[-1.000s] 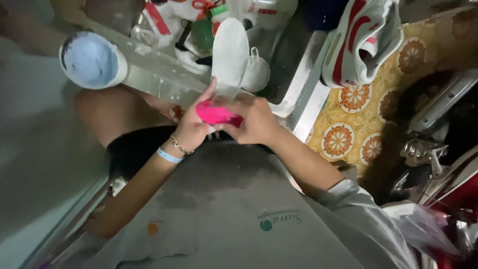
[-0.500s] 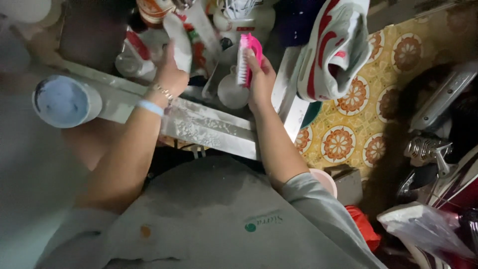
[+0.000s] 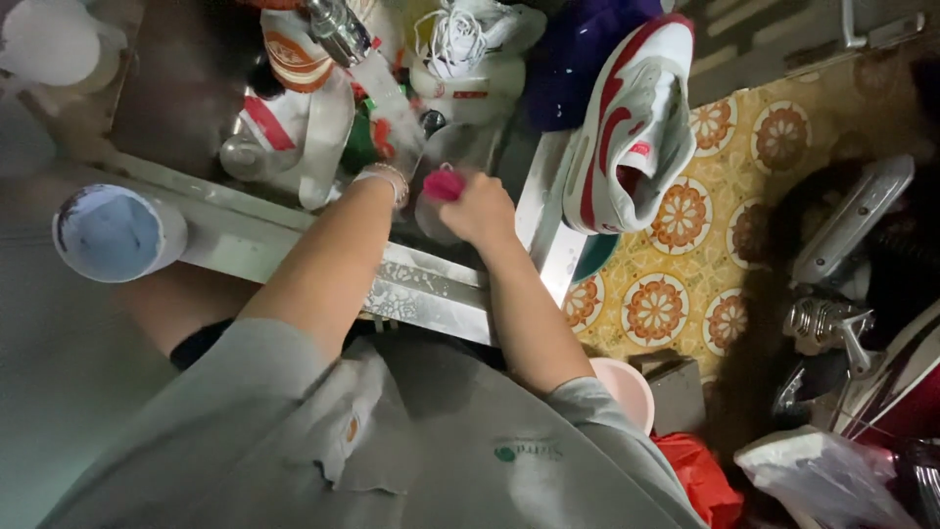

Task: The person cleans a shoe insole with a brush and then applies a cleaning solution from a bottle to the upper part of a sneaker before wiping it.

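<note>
Dim washing corner, yellow flower-pattern floor tiles off to the right, and I'm looking down over a metal sink that's packed with stuff. Sitting in it are a white sneaker, a white insole, some bottles and a green thing I can't make out. A red-and-white sneaker is leaning over the sink's right edge, half above the tiles. On the left ledge a white tub is lying on its side, showing a pale bluish inside.

My right hand is clenching a pink brush just over the sink, near the middle. My left hand is reaching in beside it, bracelet showing at the wrist, but the fingers are hidden, so I can't tell if it's gripping anything. A pink bowl is peeking out by my right elbow.
</note>
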